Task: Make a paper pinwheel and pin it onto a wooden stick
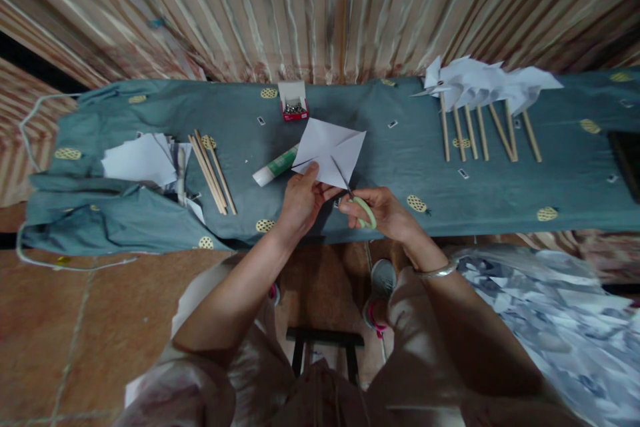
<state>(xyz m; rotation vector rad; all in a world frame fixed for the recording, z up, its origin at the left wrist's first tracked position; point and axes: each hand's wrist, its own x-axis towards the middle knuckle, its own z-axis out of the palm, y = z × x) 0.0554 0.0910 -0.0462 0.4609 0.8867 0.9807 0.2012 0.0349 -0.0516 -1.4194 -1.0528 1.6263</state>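
Observation:
My left hand grips a square sheet of white paper by its near edge, thumb on top and fingers beneath. Slits run inward from the sheet's corners. In my right hand is a pair of scissors with light green handles; the blades lie at the paper's near right corner, along a cut. Just left of the sheet, partly covered by it, lies a green and white glue stick. Behind the paper stands an open red and white box of small metal pins.
Several wooden sticks and a stack of white paper lie at the left. White paper pinwheels on sticks lie at the right. A dark object is at the far right. Below the table's right side is a large heap of paper pieces.

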